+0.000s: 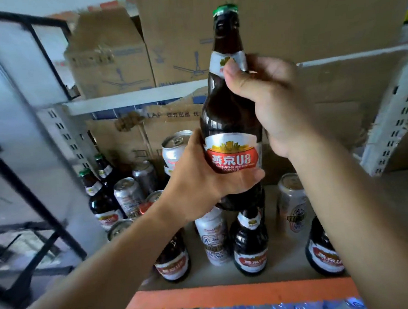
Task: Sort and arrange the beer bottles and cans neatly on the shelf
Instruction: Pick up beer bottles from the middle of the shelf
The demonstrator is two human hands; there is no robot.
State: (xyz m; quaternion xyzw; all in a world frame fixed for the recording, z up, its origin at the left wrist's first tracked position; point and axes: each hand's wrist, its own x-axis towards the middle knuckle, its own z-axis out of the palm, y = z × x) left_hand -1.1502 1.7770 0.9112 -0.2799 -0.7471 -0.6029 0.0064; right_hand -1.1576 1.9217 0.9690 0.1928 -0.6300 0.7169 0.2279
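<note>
Bottle (229, 114) gripped upright, L hand (200, 183) at label (233, 156), R hand (271, 102) prob. round neck (227, 40).

There are six brown bottles (250, 244): one bottle (229, 114) raised, five standing on the shelf (288, 263). Seven cans (213, 237) stand among them.

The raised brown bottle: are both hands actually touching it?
Touching. Head view: the left hand wraps the bottle at its red label; the right hand grips its neck.
</note>
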